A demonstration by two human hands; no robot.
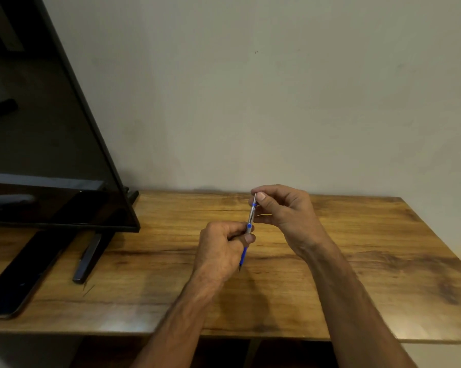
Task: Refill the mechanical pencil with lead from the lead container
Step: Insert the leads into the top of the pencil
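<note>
- We count 2 bare hands, 1 slim mechanical pencil with a clear barrel and blue grip (250, 226), 1 large black flat screen (46, 144) on 2 dark feet, 1 dark flat slab-shaped device (19, 282) lying under it, and a few thin dark sticks (88, 290) loose on the wood; whether those sticks are leads we cannot tell.
- No separate lead container can be made out by us.
- The left hand (221, 251) is closed around the lower half of the pencil, thumb and fingers pressed on the barrel just above the blue grip.
- The right hand (280, 208) pinches the pencil's top end between thumb and forefinger, the other fingers curled loosely behind.
- The pencil is held in the air above the middle of the brown wood-grain counter (357, 261), nearly upright and tilted slightly, its dark tip pointing down toward us and its top end pointing toward the wall.
- It shows a blue ring near the top, a clear middle section, a blue band where the left thumb sits, and a blue grip below the hand.
- What exactly the right fingertips hold at the top is too small for us to tell.
- The counter's far edge meets the plain pale wall (277, 88); its near edge runs across the bottom and its right edge slants away.
- The whole right half of the counter is open wood; the screen and device crowd the left.
</note>
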